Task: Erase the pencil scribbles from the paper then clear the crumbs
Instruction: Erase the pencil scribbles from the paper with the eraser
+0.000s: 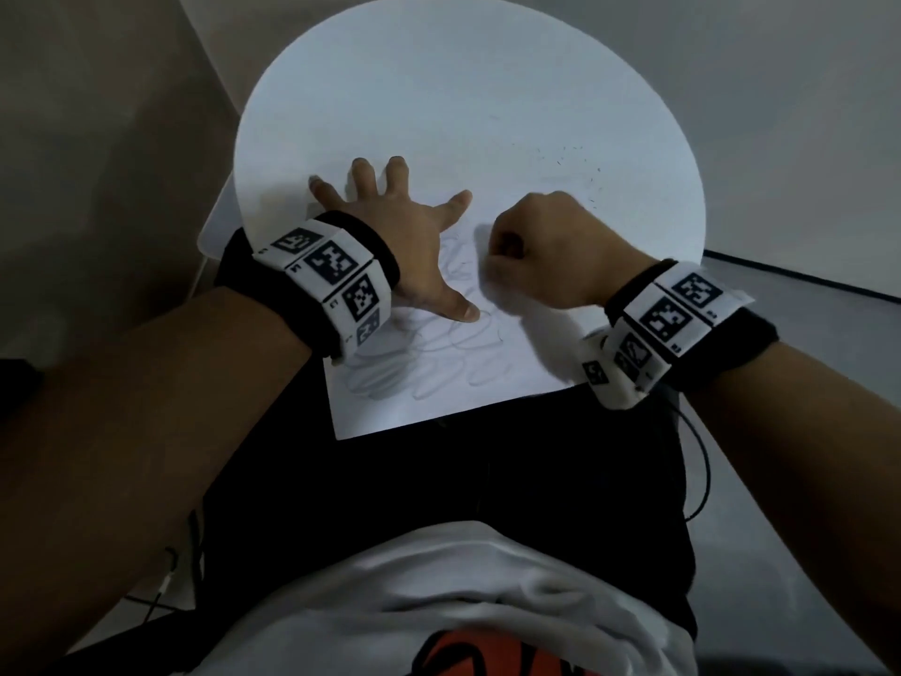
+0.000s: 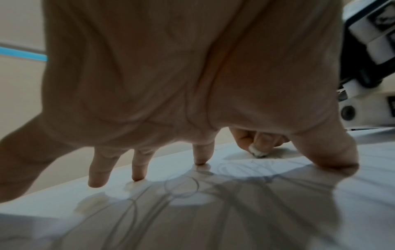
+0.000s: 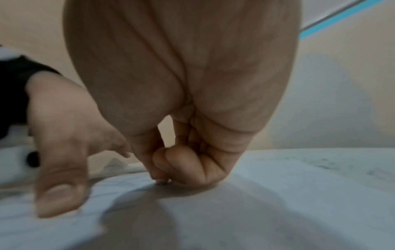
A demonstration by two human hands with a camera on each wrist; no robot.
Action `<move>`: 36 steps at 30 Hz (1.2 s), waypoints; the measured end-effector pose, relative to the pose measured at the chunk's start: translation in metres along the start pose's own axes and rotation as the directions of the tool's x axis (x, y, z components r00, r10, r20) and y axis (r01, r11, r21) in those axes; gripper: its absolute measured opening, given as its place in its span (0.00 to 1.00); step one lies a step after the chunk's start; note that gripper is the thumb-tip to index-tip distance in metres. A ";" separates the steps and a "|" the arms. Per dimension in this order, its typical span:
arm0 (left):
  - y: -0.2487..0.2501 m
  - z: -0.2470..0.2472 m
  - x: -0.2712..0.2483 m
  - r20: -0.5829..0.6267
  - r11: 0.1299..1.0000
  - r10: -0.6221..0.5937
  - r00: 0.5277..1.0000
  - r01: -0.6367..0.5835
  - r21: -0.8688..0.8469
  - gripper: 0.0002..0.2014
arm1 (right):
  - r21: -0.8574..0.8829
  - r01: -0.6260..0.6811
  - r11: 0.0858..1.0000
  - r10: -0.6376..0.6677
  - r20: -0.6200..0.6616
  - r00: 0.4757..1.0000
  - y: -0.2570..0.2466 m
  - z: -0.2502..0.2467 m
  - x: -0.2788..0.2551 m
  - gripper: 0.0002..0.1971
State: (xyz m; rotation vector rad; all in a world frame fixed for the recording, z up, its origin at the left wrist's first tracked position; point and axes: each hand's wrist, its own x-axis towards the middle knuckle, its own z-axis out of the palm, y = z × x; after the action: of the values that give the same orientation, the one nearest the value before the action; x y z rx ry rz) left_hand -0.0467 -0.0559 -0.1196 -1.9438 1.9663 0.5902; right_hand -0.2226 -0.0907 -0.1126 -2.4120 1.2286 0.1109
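A white sheet of paper (image 1: 526, 344) lies on the round white table (image 1: 439, 90), its near edge hanging over the rim. Grey pencil scribbles (image 1: 439, 348) cover its near half. My left hand (image 1: 390, 226) is spread flat on the paper's left side, fingertips (image 2: 137, 175) and thumb pressing it down. My right hand (image 1: 546, 246) is curled into a fist just right of the left thumb. It pinches a small white eraser (image 2: 257, 151), whose tip touches the paper. In the right wrist view the eraser (image 3: 163, 181) barely shows under the curled fingers. Dark crumbs (image 1: 580, 168) are scattered beyond the right hand.
The table's near edge meets my lap in black shorts (image 1: 439, 480). A thin black cable (image 1: 702, 480) hangs below the right wrist. Grey floor lies to the right and a beige wall to the left.
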 end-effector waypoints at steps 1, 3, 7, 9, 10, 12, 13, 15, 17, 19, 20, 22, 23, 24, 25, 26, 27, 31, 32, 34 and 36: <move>0.000 0.000 0.000 -0.005 1.000 -0.001 1.000 0.001 0.004 0.65 | -0.017 -0.006 1.000 0.005 -0.021 1.000 0.002 -0.001 0.001 0.10; 0.000 0.001 0.000 -0.012 1.000 0.002 1.000 -0.002 0.012 0.64 | -0.036 0.047 0.998 -0.047 0.003 0.999 -0.001 0.001 -0.001 0.10; 0.000 0.002 0.001 -0.008 1.000 -0.003 1.000 0.003 0.013 0.65 | -0.043 0.018 0.999 -0.017 0.027 1.000 0.001 -0.003 -0.001 0.10; -0.002 0.003 0.000 -0.012 1.000 -0.003 1.000 0.004 0.016 0.65 | -0.086 0.028 0.996 -0.027 0.012 1.000 0.001 -0.004 0.000 0.11; -0.002 0.003 0.001 -0.014 1.000 -0.001 1.000 0.001 0.019 0.65 | -0.090 0.057 0.994 -0.054 0.031 0.998 -0.001 -0.002 -0.001 0.12; -0.002 0.003 0.002 -0.012 1.000 -0.001 1.000 0.001 0.016 0.65 | -0.048 0.073 0.996 -0.069 0.085 0.994 -0.004 0.001 -0.005 0.11; -0.003 0.004 0.002 -0.014 1.000 -0.003 1.000 0.003 0.014 0.65 | -0.031 0.055 0.998 -0.053 0.085 0.995 -0.002 0.000 -0.005 0.10; -0.003 0.004 0.002 -0.020 1.000 -0.006 1.000 0.006 0.021 0.65 | -0.050 0.038 0.998 -0.036 0.046 0.998 0.000 -0.002 -0.004 0.09; -0.003 0.004 0.003 -0.026 1.000 -0.001 1.000 0.001 0.027 0.65 | -0.060 0.066 0.996 -0.062 0.062 0.996 -0.001 0.001 -0.003 0.09; -0.004 0.004 0.003 -0.027 1.000 0.001 1.000 -0.001 0.019 0.65 | -0.049 0.044 0.998 -0.041 0.070 0.997 0.001 0.001 -0.003 0.09; -0.005 0.004 0.002 -0.023 1.000 -0.003 1.000 0.003 0.016 0.66 | -0.070 0.022 0.997 -0.019 0.046 0.999 0.004 -0.002 -0.002 0.09; -0.004 0.004 0.000 -0.012 1.000 -0.006 1.000 0.006 0.009 0.66 | -0.044 -0.047 0.998 0.045 -0.048 0.998 0.013 -0.011 -0.002 0.09; -0.004 0.004 0.000 -0.010 1.000 -0.005 1.000 0.005 -0.003 0.66 | 0.098 -0.080 0.992 0.088 -0.082 0.993 0.017 -0.015 -0.004 0.09; -0.003 0.005 -0.001 -0.020 1.000 -0.004 1.000 0.003 -0.015 0.66 | 0.303 -0.099 0.948 0.129 -0.079 0.988 0.017 -0.017 -0.007 0.10; -0.004 0.004 -0.003 -0.041 1.000 0.000 0.999 -0.001 -0.019 0.66 | 0.502 -0.110 0.858 0.156 -0.051 0.987 0.018 -0.017 -0.011 0.11; -0.004 0.004 -0.006 -0.067 1.000 0.006 0.998 -0.007 -0.022 0.66 | 0.641 -0.119 0.758 0.170 -0.018 0.985 0.016 -0.015 -0.016 0.11; -0.004 0.002 -0.009 -0.094 1.000 0.011 0.996 -0.013 -0.028 0.66 | 0.722 -0.131 0.679 0.182 0.006 0.983 0.016 -0.012 -0.021 0.10; -0.009 -0.002 -0.026 -0.106 1.000 -0.025 0.994 0.027 0.013 0.63 | 0.917 -0.116 0.382 0.245 0.020 0.969 0.016 -0.013 -0.027 0.07; -0.012 0.001 -0.030 -0.077 0.999 -0.039 0.996 0.041 0.028 0.62 | 0.958 -0.115 0.262 0.228 0.054 0.972 0.013 -0.010 -0.028 0.06; -0.018 0.012 -0.036 -0.006 0.998 -0.052 0.999 0.052 0.040 0.63 | 0.969 -0.246 0.004 0.084 0.245 0.966 0.001 0.007 -0.027 0.08; -0.020 0.020 -0.037 0.016 0.998 -0.059 0.998 0.059 0.037 0.65 | 0.909 -0.415 -0.031 -0.014 0.415 0.910 0.000 0.021 -0.019 0.10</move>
State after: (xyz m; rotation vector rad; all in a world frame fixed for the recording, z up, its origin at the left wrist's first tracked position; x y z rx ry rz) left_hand -0.0268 -0.0142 -0.1198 -1.9611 1.8891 0.5506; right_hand -0.2321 -0.0675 -0.1270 -0.7850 0.9044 -0.2551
